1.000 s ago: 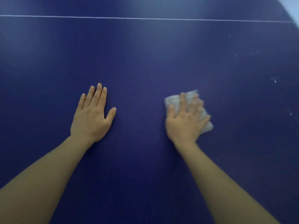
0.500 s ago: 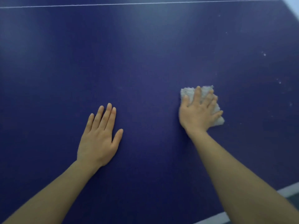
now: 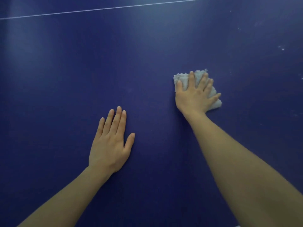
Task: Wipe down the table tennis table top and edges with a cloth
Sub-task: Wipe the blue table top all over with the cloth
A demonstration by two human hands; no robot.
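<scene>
While the left hand (image 3: 110,145) lies flat, fingers straight, the right hand (image 3: 195,95) presses the cloth (image 3: 183,79). Its spread fingers seem slightly bent on the table top (image 3: 65,71).

Cloth (image 3: 182,79) mostly hidden under right hand (image 3: 193,97). Both forearms cut off at bottom edge. Tabletop (image 3: 65,71) overruns all frame edges. Right-side white specks (image 3: 282,49) too small to identify.

R hand (image 3: 194,97) presses white cloth (image 3: 183,79) flat on blue table (image 3: 65,71); L hand (image 3: 109,145) flat beside
</scene>
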